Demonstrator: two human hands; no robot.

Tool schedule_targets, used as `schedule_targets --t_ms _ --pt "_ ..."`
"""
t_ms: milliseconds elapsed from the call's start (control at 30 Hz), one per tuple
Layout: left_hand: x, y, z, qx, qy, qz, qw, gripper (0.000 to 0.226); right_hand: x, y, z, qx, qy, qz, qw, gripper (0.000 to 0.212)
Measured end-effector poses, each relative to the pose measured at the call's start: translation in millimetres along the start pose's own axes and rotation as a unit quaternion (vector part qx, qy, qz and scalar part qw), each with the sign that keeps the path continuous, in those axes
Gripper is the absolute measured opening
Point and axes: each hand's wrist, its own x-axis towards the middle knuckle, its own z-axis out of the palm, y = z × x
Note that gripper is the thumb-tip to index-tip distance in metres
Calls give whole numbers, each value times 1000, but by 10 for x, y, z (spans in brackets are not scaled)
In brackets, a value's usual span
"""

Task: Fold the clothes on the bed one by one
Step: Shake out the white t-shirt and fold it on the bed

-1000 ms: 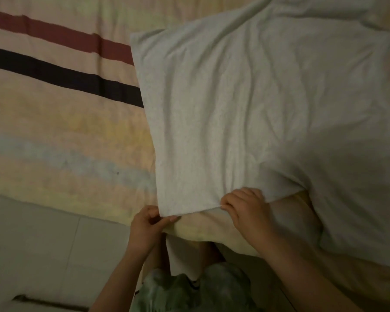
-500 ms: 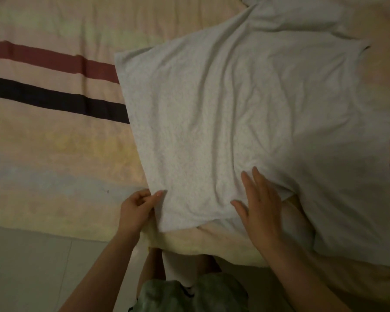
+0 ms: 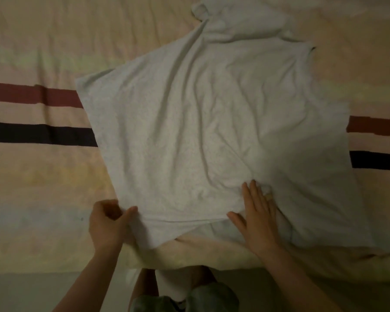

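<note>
left hand [image 3: 109, 224] pinches the grey t-shirt [image 3: 200, 136] hem; right hand [image 3: 256, 216] presses flat on it, fingers straight.

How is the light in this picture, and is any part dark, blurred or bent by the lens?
Head view: dim, warm light; a soft shadow darkens the grey T-shirt beside the right hand. The whole frame is slightly soft, and the left hand looks a little blurred. The dark stripes on the bedsheet bend slightly, which suggests wide-angle distortion.
</note>
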Motion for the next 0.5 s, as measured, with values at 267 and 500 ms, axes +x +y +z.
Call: schedule_targets --t_ms 267,500 --pt "-693 706 659 15 -113 257 960 33 -225 684 -569 122 166 67 976 60" --pt "-1604 993 1668 -11 -441 288 850 51 -337 1684 -834 158 177 329 914 61"
